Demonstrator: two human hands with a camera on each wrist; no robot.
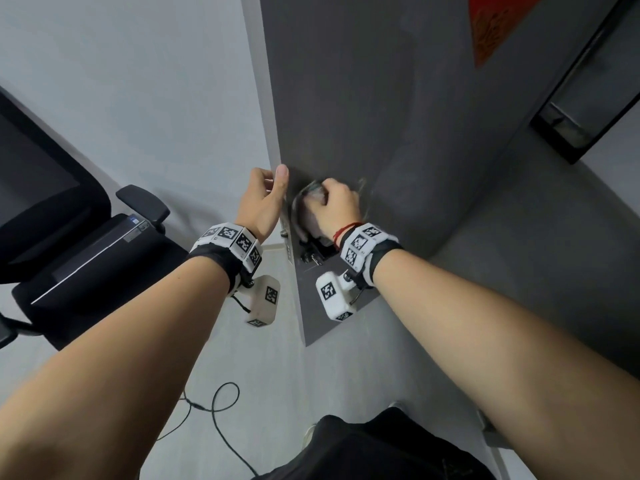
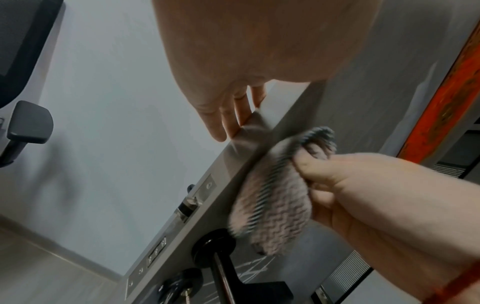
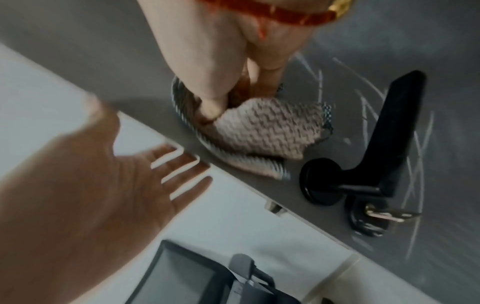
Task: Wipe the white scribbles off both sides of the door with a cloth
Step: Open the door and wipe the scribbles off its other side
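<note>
The place looked like an office. A black mesh-backed swivel chair with padded armrests (image 1: pixel 69 216) stood well to the left of the left hand (image 1: pixel 265 202), on a pale grey smooth floor (image 1: pixel 284 368) where a thin black cable (image 1: pixel 221 410) lay looped. Just right of that hand stood a dark grey flat door (image 1: pixel 346 98) with a black lever handle (image 3: pixel 384 144) and a keyed lock (image 3: pixel 369 218). Plain pale walls (image 1: pixel 138 81) rose beyond.

Door (image 1: pixel 346 98) ahead, edge toward left. Left hand (image 1: pixel 263 199) at door edge, left of right hand (image 1: pixel 337 206). Cloth (image 3: pixel 259 131) under right hand, against door face, just above handle (image 3: pixel 384 148). Scribbles (image 3: pixel 369 107) around handle. Key (image 3: pixel 384 215) below handle. Chair (image 1: pixel 69 220) far left.
</note>
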